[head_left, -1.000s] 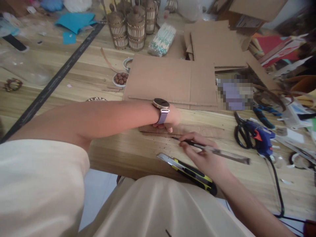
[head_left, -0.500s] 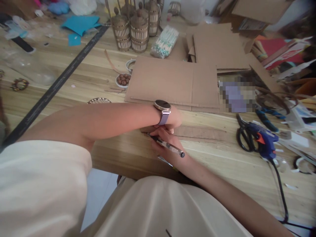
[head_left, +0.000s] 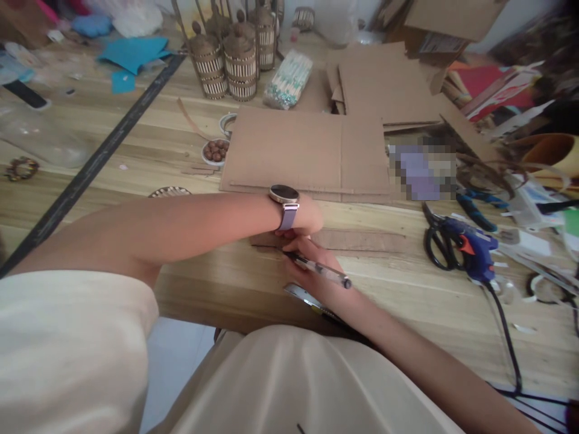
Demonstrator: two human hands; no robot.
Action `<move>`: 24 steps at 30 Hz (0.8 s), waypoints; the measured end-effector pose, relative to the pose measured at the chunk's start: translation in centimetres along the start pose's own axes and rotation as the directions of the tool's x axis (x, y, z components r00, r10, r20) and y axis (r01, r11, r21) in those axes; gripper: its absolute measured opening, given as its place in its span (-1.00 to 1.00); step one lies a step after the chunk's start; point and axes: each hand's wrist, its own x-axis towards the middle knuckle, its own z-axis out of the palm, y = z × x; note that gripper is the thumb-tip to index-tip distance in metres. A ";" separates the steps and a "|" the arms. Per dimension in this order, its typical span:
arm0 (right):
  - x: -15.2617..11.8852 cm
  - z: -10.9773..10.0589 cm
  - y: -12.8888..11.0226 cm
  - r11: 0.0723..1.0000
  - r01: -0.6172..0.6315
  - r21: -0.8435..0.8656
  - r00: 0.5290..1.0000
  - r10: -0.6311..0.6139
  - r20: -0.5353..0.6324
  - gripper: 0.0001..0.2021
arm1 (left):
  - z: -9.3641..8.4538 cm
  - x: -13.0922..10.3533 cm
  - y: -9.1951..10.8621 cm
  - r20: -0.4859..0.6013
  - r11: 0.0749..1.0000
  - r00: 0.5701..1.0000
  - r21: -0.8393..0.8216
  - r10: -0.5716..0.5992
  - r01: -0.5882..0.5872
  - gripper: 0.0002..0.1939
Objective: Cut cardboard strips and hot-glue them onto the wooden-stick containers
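Observation:
My right hand [head_left: 311, 269] grips a clear-barrelled pen [head_left: 323, 269] with a dark cap end, its tip at the lower edge of a narrow cardboard strip [head_left: 362, 241]. A thin dark line runs along that edge, left of the tip. Reaching across from the left, my left hand [head_left: 311, 215] bends down over the strip just above the pen; its wrist wears a watch [head_left: 284, 194], and its fingers are mostly hidden. Under my right forearm a box cutter [head_left: 305, 296] lies near the table's front edge, partly covered.
Beyond my hands lies a large cardboard sheet [head_left: 289, 147], with a bowl of brown beads [head_left: 216, 150] beside it. Scissors [head_left: 436, 244] and a blue glue gun [head_left: 474, 244] with its cord are at the right. A long black ruler [head_left: 104, 147] crosses the left side. Small lanterns [head_left: 239, 66] stand behind.
My right hand and the pen have moved right along the strip's lower edge, and more of the box cutter shows. My left hand stays over the strip. The whole view has shifted slightly.

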 end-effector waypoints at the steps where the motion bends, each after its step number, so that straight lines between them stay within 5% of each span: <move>1: -0.4 -0.7 0.1 0.999 -0.032 -0.009 0.999 0.032 -0.010 -0.96 | -0.2 -0.2 0.1 0.094 1.000 0.995 0.020 -0.009 0.008 -0.75; 5: -2.9 -4.6 1.0 0.987 -0.151 -0.059 0.987 0.147 -0.065 -0.93 | -1.0 -0.8 0.3 0.339 0.997 0.940 0.078 -0.041 0.016 -0.65; 10: -6.7 -10.8 3.7 0.913 -0.364 -0.185 0.910 0.306 -0.281 -0.83 | -1.0 -0.7 0.2 0.357 0.997 0.933 0.080 -0.048 0.021 -0.71; 13: -7.5 -12.4 3.9 0.859 -0.447 -0.249 0.858 0.334 -0.389 -0.80 | -0.9 -0.6 0.1 0.357 0.996 0.933 0.083 -0.044 0.015 -0.71; 16: -6.3 -10.9 2.1 0.913 -0.351 -0.207 0.899 0.266 -0.348 -0.82 | -0.9 -0.7 0.1 0.360 0.996 0.932 0.091 -0.043 0.011 -0.65; 20: -3.0 -5.8 -0.7 0.990 -0.124 -0.062 0.977 0.111 -0.183 -0.89 | -0.9 -0.8 0.1 0.355 0.995 0.934 0.097 -0.045 0.011 -0.60; 24: 0.0 -1.2 -1.4 0.999 0.032 0.042 0.996 -0.028 -0.085 -0.94 | -0.6 -0.6 0.2 0.262 0.996 0.964 0.083 -0.035 0.014 -0.76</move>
